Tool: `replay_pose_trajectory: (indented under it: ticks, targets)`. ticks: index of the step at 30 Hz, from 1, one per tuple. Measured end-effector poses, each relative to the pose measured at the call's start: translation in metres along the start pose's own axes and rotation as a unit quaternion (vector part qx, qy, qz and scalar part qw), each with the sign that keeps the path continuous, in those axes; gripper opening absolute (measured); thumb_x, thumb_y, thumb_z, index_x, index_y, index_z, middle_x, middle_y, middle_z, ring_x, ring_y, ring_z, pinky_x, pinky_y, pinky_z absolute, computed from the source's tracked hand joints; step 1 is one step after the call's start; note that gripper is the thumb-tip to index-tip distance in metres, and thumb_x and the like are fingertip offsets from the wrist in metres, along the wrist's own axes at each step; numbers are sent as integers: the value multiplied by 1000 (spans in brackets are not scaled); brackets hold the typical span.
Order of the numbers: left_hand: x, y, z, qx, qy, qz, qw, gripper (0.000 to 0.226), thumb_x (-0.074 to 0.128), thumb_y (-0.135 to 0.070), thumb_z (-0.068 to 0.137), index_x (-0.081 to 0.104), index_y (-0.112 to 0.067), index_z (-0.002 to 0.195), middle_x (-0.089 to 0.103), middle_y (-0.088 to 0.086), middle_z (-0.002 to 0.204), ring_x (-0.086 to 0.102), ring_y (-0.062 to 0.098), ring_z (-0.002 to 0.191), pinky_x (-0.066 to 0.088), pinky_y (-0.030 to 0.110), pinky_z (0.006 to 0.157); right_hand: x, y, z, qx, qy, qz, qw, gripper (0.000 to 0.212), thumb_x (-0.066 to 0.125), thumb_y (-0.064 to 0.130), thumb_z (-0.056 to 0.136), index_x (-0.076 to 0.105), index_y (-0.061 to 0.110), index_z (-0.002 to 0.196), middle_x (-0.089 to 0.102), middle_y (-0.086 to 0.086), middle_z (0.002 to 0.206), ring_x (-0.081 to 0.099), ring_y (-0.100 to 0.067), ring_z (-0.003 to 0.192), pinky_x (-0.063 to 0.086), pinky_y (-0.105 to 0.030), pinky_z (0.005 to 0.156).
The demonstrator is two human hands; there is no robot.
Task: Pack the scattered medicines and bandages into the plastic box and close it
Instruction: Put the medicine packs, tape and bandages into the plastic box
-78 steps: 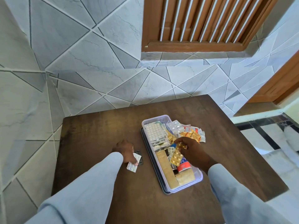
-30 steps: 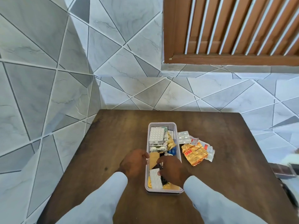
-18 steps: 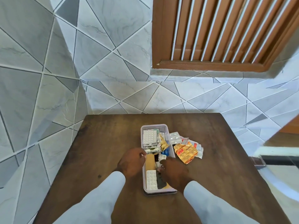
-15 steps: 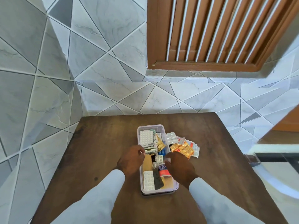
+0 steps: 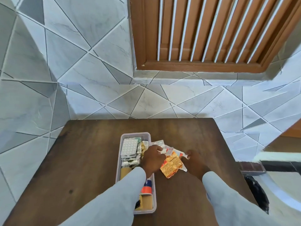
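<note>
at the middle of the dark wooden table (image 5: pixel 81 160) sits the clear plastic box (image 5: pixel 120 163), long side running from 12 to 6 o'clock, with no lid on it. its far end holds a white blister pack (image 5: pixel 129 146) lying on top of several silver foil strips (image 5: pixel 130 160); nearer the person a tan bandage roll (image 5: pixel 124 172) and a red, white and blue tube (image 5: pixel 147 186) show past the left sleeve (image 5: pixel 114 201).

just beside the box at its 3 o'clock lies a loose pile of medicines on the table: an orange and gold foil packet (image 5: pixel 171 164) on top, with white and clear strips (image 5: pixel 168 150) fanned out behind it toward 12 o'clock.

the left hand (image 5: pixel 153 159) reaches across the box and onto the pile, fingers curled, pinching a small white strip at the pile's 11 o'clock edge. the right hand (image 5: pixel 194 163) rests on the table at the pile's 3 o'clock side, fingers bent against the packets' edge; whether it actually grips any of them cannot be told.

beyond the table at 12 o'clock stands a grey tiled wall (image 5: pixel 81 70), with a brown slatted window frame (image 5: pixel 211 33) toward 1 o'clock.
</note>
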State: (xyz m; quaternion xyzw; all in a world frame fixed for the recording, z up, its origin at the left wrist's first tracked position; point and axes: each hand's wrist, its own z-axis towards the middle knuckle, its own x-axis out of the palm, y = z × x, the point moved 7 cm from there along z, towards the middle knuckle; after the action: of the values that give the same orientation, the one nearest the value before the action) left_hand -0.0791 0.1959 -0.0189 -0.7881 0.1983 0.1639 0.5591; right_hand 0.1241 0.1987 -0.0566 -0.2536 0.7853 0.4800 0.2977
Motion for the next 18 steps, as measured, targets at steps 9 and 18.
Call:
replay_pose_trajectory:
  ticks: [9, 18]
  targets:
    - [69, 23, 23, -227, -78, 53, 969, 57, 60, -36, 86, 43, -17, 137, 47, 14, 139, 51, 33, 124, 48, 37, 100, 17, 13, 86, -48, 128, -90, 986, 73, 34, 76, 66, 71, 26, 104, 71, -2, 107, 67, -26, 95, 53, -38, 87]
    - [68, 27, 26, -256, -174, -98, 946, 57, 50, -2, 90, 34, -21, 141, 46, 10, 143, 50, 31, 126, 47, 38, 98, 19, 23, 79, -49, 162, -62, 984, 50, 74, 48, 74, 60, 13, 109, 65, -6, 112, 62, -25, 97, 54, -38, 83]
